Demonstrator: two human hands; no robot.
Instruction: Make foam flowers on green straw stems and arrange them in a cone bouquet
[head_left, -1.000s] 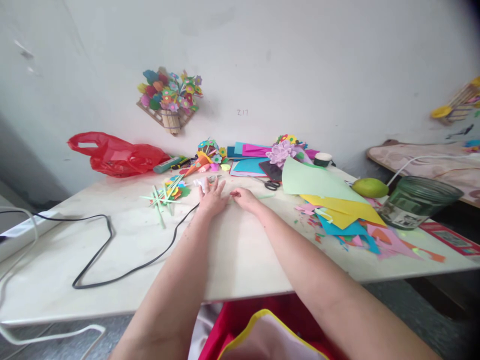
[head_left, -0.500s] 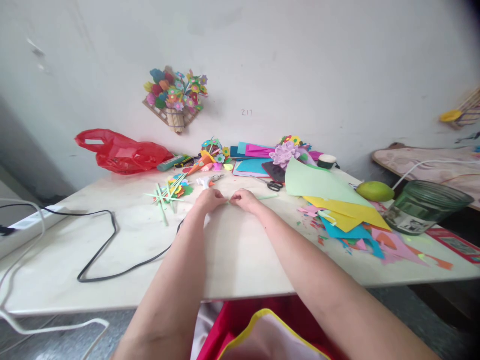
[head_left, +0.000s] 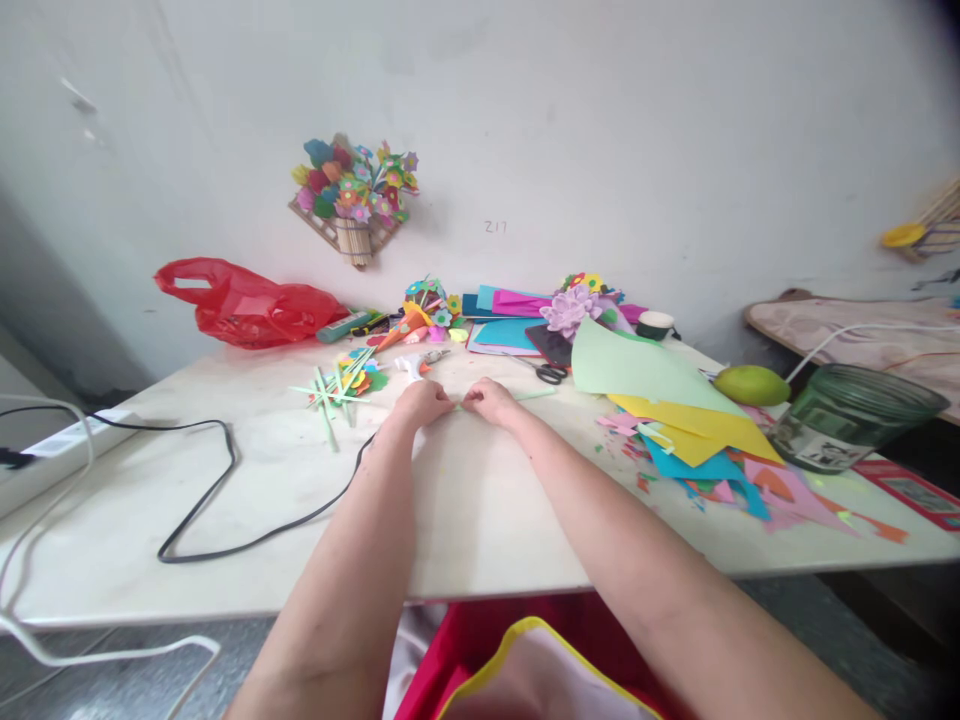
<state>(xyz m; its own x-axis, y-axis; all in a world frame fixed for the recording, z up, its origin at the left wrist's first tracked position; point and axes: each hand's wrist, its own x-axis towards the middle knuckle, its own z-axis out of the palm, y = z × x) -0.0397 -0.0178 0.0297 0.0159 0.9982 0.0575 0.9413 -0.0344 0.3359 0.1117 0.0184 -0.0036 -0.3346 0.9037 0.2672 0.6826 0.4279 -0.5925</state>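
Since a second ago, the left hand (head_left: 424,402) has drawn in its spread fingers and the glue gun (head_left: 414,365) shows fully just beyond it; the right hand (head_left: 489,402) has hardly moved. Behind everything stands the pale wall (head_left: 600,130), with a bunch of craft flowers (head_left: 356,185) hung on it. Below is the white table (head_left: 480,500). Far left on it lies the red bag (head_left: 255,305), crumpled; on the right, the pale green sheet (head_left: 637,365) overlaps a yellow sheet (head_left: 686,430), near the green jar (head_left: 821,440). A power bar (head_left: 64,455) sits at the left edge, and a black cord (head_left: 234,461) bends across to the left forearm. Both hands are near the table's middle, just apart, thumb and fingertips of each pinching the thin green strip (head_left: 537,394). It lies between them and runs out past the right hand toward the green sheet. Beside the jar is a mango (head_left: 751,385); beyond the right hand, scissors (head_left: 551,374). Smallest are the loose strips (head_left: 325,408), crossed in a heap left of the left hand
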